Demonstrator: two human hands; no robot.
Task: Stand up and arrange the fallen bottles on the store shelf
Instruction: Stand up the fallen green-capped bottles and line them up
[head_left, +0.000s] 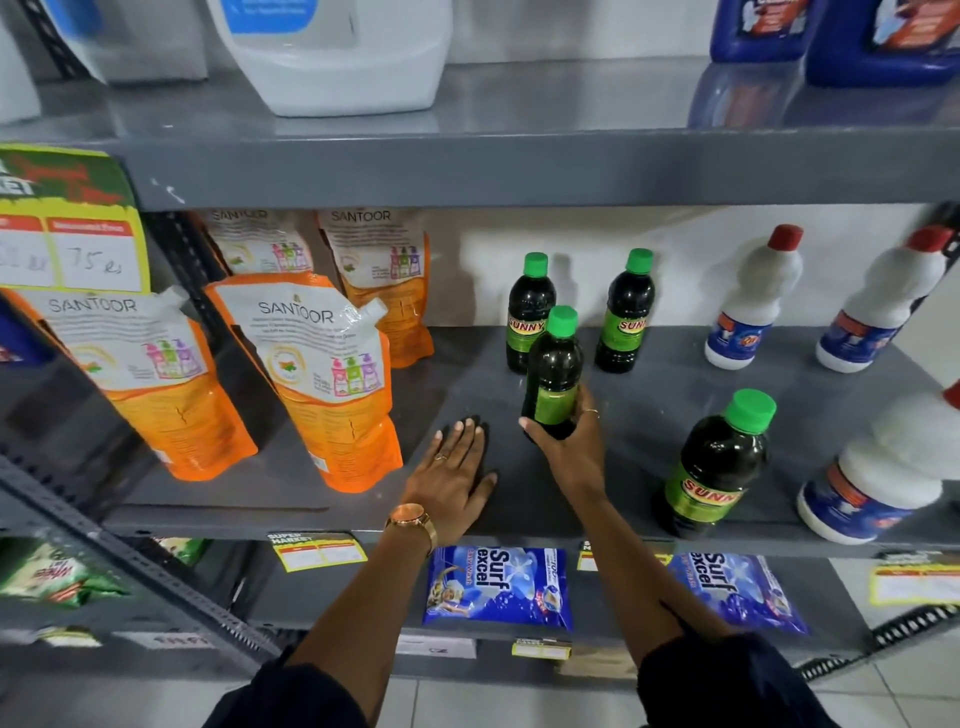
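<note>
My right hand (571, 441) grips a dark bottle with a green cap (555, 364) around its lower half, holding it upright over the grey middle shelf (649, 405). Behind it two matching bottles stand upright, one at the back left (529, 312) and one at the back right (626, 312). A further green-capped bottle (714, 465) stands near the shelf's front edge on the right. My left hand (452, 478) lies flat on the shelf, fingers apart, just left of the held bottle and holding nothing.
Orange Santoor refill pouches (317, 374) lean on the shelf's left half. White bottles with red caps (753, 301) stand along the right side. Blue detergent packets (498, 587) lie on the shelf below. Large jugs (332, 52) sit on the shelf above.
</note>
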